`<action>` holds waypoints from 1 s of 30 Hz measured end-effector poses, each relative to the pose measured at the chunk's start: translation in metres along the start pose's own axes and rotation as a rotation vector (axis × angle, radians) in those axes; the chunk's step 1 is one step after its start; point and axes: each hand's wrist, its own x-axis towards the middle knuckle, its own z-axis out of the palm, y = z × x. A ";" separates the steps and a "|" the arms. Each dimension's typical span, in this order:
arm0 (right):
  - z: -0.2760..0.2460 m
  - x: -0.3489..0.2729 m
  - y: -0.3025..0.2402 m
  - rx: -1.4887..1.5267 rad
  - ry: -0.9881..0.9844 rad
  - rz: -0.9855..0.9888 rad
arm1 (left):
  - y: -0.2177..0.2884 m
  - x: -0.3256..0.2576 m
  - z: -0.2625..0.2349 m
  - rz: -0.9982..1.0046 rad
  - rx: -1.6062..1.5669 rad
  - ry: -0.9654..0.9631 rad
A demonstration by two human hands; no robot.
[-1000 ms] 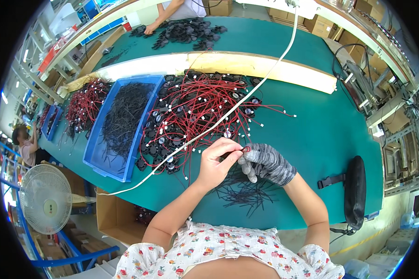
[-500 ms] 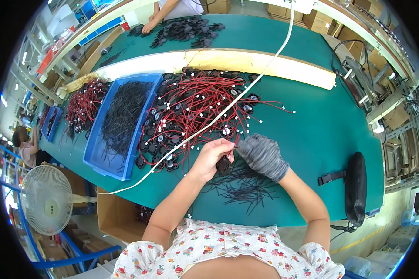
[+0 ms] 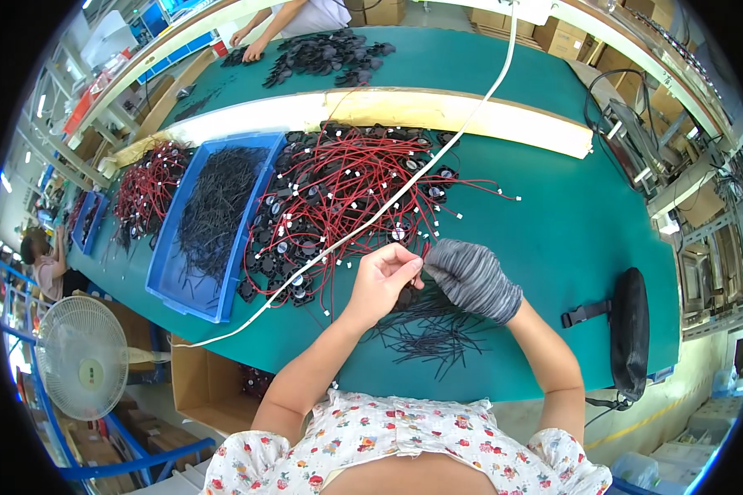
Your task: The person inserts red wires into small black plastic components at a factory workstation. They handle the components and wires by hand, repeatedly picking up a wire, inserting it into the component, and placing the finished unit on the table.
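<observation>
My bare left hand (image 3: 380, 285) is closed in a pinch around a small black fan (image 3: 405, 299), which hangs partly hidden under the fingers. Right beside it, at its fingertips, my right hand (image 3: 473, 280) wears a grey knitted glove and has its fingers pressed together; what they grip is hidden. A bit of red wire shows between the two hands. Under them, thin black tubes (image 3: 437, 338) lie loose on the green table. Just beyond spreads a heap of small black fans with red wires (image 3: 347, 186) and white connectors.
A blue tray (image 3: 158, 276) of black tubes stands left of the heap. A white cable (image 3: 371, 221) crosses over the fans. Behind runs a pale wooden bar (image 3: 462, 114); a black strapped pouch (image 3: 630, 334) lies right. Across the table a person's hands (image 3: 254, 49) touch black parts.
My left fingers have closed further and turned over the fan, hiding more of it. My gloved hand has shifted slightly right. Across the table, the person's second hand has come into view.
</observation>
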 end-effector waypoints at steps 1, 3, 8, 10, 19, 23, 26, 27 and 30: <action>-0.001 0.002 -0.002 -0.097 -0.092 0.001 | -0.001 0.000 -0.002 -0.068 -0.060 -0.015; -0.006 0.009 -0.009 -0.293 -0.276 0.000 | -0.003 0.003 -0.009 -0.203 -0.183 -0.046; -0.012 0.007 -0.006 0.141 -0.055 0.138 | 0.002 0.004 -0.016 -0.474 -0.480 -0.183; -0.022 0.017 -0.013 0.170 -0.046 0.112 | 0.000 0.003 -0.015 -0.513 -0.510 -0.202; -0.028 0.012 -0.006 0.447 -0.111 0.098 | 0.005 -0.003 -0.009 -0.536 -0.617 -0.336; -0.030 0.010 -0.004 0.367 -0.139 0.164 | 0.009 -0.004 -0.004 -0.512 -0.499 -0.257; -0.028 0.010 -0.004 0.277 -0.110 0.110 | 0.015 -0.005 -0.006 -0.474 -0.408 -0.250; -0.025 0.011 -0.004 0.290 -0.099 0.083 | 0.016 -0.007 -0.009 -0.479 -0.408 -0.244; -0.009 0.012 -0.006 0.357 -0.154 0.057 | 0.006 -0.016 -0.023 -0.497 -0.364 -0.246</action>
